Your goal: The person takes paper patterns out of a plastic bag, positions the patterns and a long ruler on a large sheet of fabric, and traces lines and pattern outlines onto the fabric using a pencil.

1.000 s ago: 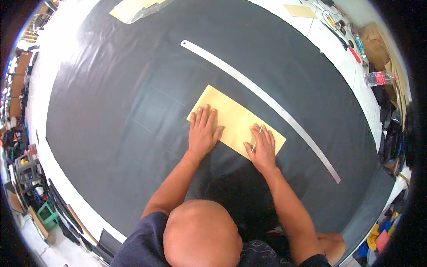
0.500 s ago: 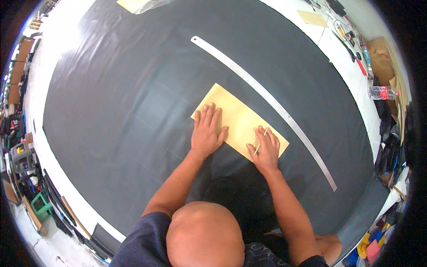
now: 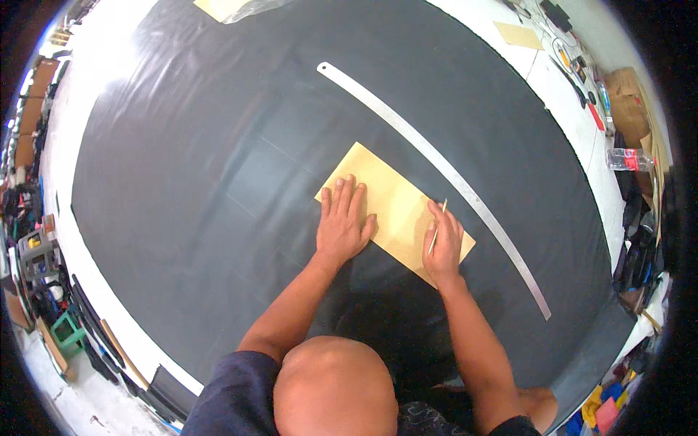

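Observation:
A tan card rectangle (image 3: 389, 200) lies on a wide black sheet (image 3: 218, 160) that covers the table. My left hand (image 3: 343, 221) presses flat on the card's near left part, fingers spread. My right hand (image 3: 442, 243) rests on the card's right end and holds a thin pale stick (image 3: 438, 227), like a pencil or chalk, pointing away from me. A long, slightly curved metal ruler (image 3: 436, 167) lies on the black sheet just beyond the card, running from upper left to lower right.
A plastic bottle (image 3: 631, 158), tools and a tan card piece (image 3: 518, 35) lie on the white table margin at the right. Another tan sheet (image 3: 222, 7) sits at the far edge. Crates and clutter stand on the floor at the left (image 3: 40, 247).
Both hands stay on the card in much the same pose. The view has shifted slightly, so the card and ruler sit a little further right and higher.

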Demonstrator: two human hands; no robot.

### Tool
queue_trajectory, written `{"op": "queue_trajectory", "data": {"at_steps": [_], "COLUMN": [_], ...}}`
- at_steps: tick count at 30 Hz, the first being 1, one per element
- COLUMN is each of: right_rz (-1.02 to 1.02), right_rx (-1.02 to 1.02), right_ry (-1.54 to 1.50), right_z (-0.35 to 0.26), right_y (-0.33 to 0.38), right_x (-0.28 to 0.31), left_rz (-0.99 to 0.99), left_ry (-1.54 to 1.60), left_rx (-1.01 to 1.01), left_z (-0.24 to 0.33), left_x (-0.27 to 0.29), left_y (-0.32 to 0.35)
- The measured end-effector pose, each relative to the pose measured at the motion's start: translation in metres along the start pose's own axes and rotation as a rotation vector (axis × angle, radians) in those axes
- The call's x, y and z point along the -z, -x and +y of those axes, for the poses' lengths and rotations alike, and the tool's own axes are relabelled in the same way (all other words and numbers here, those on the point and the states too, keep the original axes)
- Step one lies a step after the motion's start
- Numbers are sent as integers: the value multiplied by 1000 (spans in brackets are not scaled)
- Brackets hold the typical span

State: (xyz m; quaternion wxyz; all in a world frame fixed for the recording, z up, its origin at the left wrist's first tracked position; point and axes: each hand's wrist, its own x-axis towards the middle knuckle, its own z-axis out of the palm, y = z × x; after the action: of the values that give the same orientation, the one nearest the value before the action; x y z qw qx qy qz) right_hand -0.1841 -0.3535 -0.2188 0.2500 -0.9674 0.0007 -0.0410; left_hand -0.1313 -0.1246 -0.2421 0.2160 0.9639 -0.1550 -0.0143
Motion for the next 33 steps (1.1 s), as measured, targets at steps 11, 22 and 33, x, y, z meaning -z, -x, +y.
{"op": "queue_trajectory", "data": {"at_steps": [11,22,33], "right_rz": [41,-65,-62], "right_rx": [-74,242,68], "right_ry": [-552,-348,-451], "right_z": [-56,-70,-65], "right_y": [-111,-122,-128], "right_x": [-42,-67,-68], "left_rz": [-44,-70,-53], "left_ry": [-12,2,51], "left_rx": [16,-11,18], "left_z": [0,-6,-4], "left_x": [5,4,1], "left_y": [-2,0,0]}}
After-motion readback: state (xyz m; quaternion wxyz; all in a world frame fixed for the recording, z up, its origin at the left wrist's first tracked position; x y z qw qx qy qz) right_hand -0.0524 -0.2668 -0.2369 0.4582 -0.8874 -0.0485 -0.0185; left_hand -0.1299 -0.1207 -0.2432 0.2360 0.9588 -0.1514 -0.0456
